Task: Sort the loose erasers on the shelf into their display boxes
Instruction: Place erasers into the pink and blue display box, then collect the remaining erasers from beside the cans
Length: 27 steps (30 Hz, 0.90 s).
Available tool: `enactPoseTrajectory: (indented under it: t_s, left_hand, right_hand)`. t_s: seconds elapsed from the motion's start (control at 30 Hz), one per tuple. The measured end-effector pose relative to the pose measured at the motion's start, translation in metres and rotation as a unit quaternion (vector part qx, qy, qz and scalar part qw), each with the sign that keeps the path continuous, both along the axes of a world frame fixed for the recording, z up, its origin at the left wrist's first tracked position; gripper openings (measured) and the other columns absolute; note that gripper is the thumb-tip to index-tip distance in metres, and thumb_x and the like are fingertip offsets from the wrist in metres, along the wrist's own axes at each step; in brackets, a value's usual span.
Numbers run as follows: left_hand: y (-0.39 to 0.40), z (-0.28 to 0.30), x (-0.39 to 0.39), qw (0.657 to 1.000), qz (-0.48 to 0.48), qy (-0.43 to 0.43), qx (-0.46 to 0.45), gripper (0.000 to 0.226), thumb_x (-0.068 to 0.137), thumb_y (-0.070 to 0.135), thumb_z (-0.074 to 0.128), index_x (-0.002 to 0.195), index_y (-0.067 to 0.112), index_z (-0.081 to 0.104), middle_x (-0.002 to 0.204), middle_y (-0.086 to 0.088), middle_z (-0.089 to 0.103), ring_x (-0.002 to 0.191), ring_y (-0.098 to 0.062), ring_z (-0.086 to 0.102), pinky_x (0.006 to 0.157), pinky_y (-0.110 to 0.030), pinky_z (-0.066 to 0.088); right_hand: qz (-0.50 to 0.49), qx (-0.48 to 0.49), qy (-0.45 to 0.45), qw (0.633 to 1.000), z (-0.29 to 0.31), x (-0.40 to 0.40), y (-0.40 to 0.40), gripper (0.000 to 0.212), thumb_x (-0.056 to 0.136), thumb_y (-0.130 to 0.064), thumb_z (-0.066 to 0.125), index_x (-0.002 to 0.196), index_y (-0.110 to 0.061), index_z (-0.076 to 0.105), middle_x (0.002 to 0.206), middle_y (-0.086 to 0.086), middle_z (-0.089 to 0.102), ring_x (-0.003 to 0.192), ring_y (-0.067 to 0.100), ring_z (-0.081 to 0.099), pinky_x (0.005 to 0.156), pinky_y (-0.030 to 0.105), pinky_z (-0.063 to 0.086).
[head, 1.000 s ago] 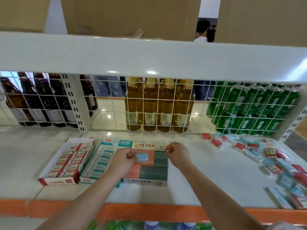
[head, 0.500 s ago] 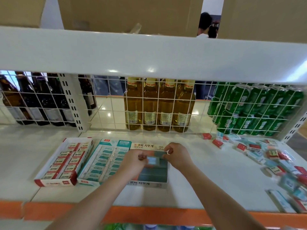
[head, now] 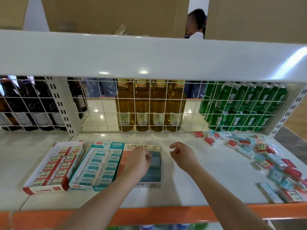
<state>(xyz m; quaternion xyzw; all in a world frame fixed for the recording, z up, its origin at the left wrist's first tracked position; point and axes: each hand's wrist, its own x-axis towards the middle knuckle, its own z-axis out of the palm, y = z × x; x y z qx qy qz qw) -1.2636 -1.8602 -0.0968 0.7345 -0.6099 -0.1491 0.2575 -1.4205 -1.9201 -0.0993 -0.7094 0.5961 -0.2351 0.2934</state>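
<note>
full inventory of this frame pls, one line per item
red box: 1, red-white, front left of shelf, holds red-label erasers
teal box: 1, teal-white, right of red box, holds teal erasers
third box: 1, cream label, right of teal box, holds orange and grey-green erasers
loose erasers: many, red and light blue, heaped at right of shelf
shelf: 1, white with orange front edge
dark bottles: several, brown, behind grid, left
yellow bottles: 4 showing, behind grid, centre
cans: many, green, behind grid, right
left hand: fingers curled, over third box
right hand: loosely curled, holds nothing, above shelf
</note>
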Motion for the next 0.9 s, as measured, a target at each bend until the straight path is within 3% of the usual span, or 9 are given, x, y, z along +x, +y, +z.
enactPoseTrajectory:
  t_s: [0.13, 0.3, 0.4, 0.67, 0.9]
  left_hand:
    - [0.002, -0.004, 0.000, 0.999, -0.030, -0.038, -0.005, 0.022, 0.090, 0.030, 0.058, 0.109, 0.022, 0.067, 0.116, 0.004, 0.060, 0.088, -0.004, 0.052, 0.063, -0.009, 0.034]
    - [0.002, -0.005, 0.007, 0.992, -0.098, -0.081, 0.011, 0.043, 0.090, 0.034, 0.059, 0.131, 0.025, 0.052, 0.136, 0.009, 0.045, 0.120, -0.008, 0.043, 0.095, -0.016, 0.031]
    - [0.000, -0.004, 0.010, 0.989, -0.117, -0.091, 0.024, 0.047, 0.090, 0.033, 0.058, 0.135, 0.024, 0.047, 0.141, 0.008, 0.042, 0.126, -0.009, 0.041, 0.102, -0.019, 0.029]
    - [-0.004, -0.004, 0.009, 0.990, -0.111, -0.082, 0.024, 0.049, 0.088, 0.033, 0.061, 0.134, 0.025, 0.048, 0.137, 0.008, 0.044, 0.122, -0.010, 0.042, 0.100, -0.021, 0.033]
    - [-0.022, 0.005, -0.012, 0.995, -0.099, -0.013, -0.007, 0.035, 0.092, 0.023, 0.055, 0.127, 0.021, 0.054, 0.129, 0.004, 0.049, 0.114, -0.011, 0.049, 0.094, -0.021, 0.036]
  right_hand:
    - [-0.001, 0.005, 0.002, 1.000, -0.001, -0.006, 0.003, 0.026, 0.092, -0.011, 0.049, 0.117, -0.015, 0.057, 0.091, -0.002, 0.054, 0.080, 0.013, 0.051, 0.067, 0.017, 0.039]
    - [-0.007, 0.011, 0.007, 1.000, -0.003, -0.016, 0.003, 0.026, 0.092, -0.010, 0.049, 0.116, -0.015, 0.058, 0.097, -0.001, 0.055, 0.086, 0.013, 0.052, 0.071, 0.017, 0.039]
    - [-0.009, 0.011, 0.013, 1.000, -0.004, -0.020, 0.003, 0.025, 0.092, -0.010, 0.050, 0.115, -0.016, 0.059, 0.097, -0.001, 0.054, 0.087, 0.013, 0.051, 0.072, 0.018, 0.038]
    - [-0.011, 0.016, 0.026, 0.999, -0.009, -0.038, -0.001, 0.028, 0.089, -0.009, 0.049, 0.113, -0.015, 0.061, 0.100, 0.001, 0.058, 0.086, 0.013, 0.051, 0.073, 0.018, 0.038]
    - [-0.049, 0.016, 0.039, 0.998, -0.010, -0.069, -0.017, 0.028, 0.087, -0.008, 0.049, 0.111, -0.015, 0.063, 0.105, 0.002, 0.060, 0.096, 0.017, 0.054, 0.078, 0.018, 0.038]
